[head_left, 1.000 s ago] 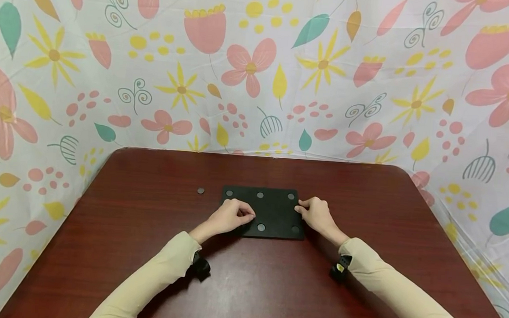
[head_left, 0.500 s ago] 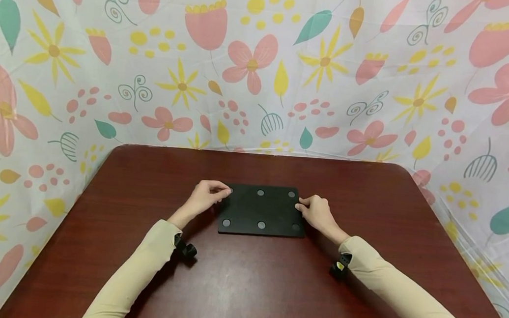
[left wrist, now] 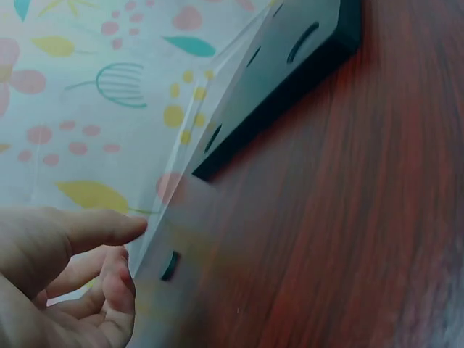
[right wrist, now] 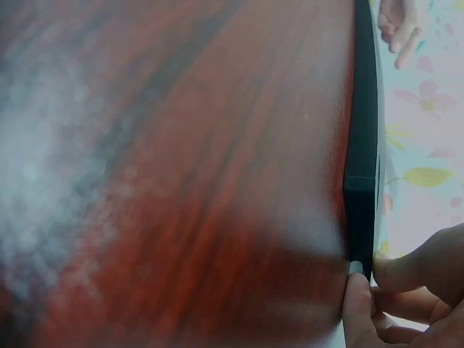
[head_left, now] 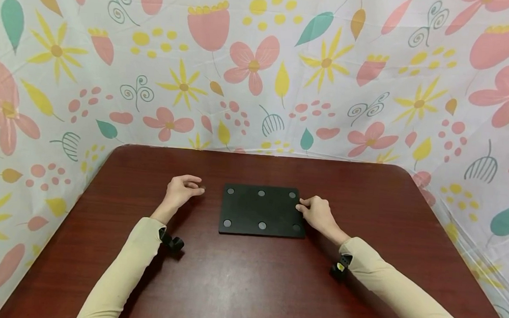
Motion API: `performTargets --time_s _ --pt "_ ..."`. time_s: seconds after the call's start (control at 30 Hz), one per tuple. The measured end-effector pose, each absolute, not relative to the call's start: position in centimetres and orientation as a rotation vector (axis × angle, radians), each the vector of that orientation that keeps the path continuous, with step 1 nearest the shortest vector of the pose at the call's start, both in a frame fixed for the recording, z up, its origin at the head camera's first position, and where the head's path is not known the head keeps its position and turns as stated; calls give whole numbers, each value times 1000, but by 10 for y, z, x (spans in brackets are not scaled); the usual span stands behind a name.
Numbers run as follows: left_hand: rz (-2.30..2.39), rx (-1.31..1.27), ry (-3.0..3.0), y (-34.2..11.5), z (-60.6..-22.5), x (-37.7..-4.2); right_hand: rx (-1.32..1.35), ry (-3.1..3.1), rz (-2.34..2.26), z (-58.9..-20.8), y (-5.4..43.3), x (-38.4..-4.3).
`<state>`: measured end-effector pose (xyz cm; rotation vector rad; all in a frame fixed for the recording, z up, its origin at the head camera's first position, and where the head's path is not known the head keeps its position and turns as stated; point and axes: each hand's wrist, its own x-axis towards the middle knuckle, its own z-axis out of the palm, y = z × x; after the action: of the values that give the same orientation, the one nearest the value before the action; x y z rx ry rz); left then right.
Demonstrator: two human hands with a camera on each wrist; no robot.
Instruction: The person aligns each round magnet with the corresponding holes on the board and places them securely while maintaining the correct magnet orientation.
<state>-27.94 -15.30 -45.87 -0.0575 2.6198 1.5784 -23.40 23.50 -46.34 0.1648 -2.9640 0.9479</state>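
Note:
A black rectangular board [head_left: 260, 209] lies flat on the table, with several round grey spots set in two rows. The lower right spot [head_left: 296, 228] looks darker than the others; whether it is a disc or a recess I cannot tell. My right hand [head_left: 319, 214] pinches the board's right edge between thumb and fingers, also seen close up in the right wrist view. Left of the board, my left hand [head_left: 180, 193] hovers with thumb and fingers apart. Just beyond those fingertips a small dark disc [left wrist: 170, 266] rests on the table, mostly hidden in the head view.
The reddish-brown wooden table [head_left: 246, 281] fills the lower part of the head view. A floral curtain [head_left: 260, 71] hangs behind its far edge and along both sides. Black wrist cameras are strapped to both sleeves.
My left hand has moved left from the board's lower left corner, past its upper left spot, to beside the loose disc. The right hand keeps its hold on the board.

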Motion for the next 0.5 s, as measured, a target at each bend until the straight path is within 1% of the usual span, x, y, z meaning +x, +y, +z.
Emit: performTargets --time_s 0.5 --pt "1490 -177 2647 -154 -466 -286 175 -2947 980 -464 236 -232"
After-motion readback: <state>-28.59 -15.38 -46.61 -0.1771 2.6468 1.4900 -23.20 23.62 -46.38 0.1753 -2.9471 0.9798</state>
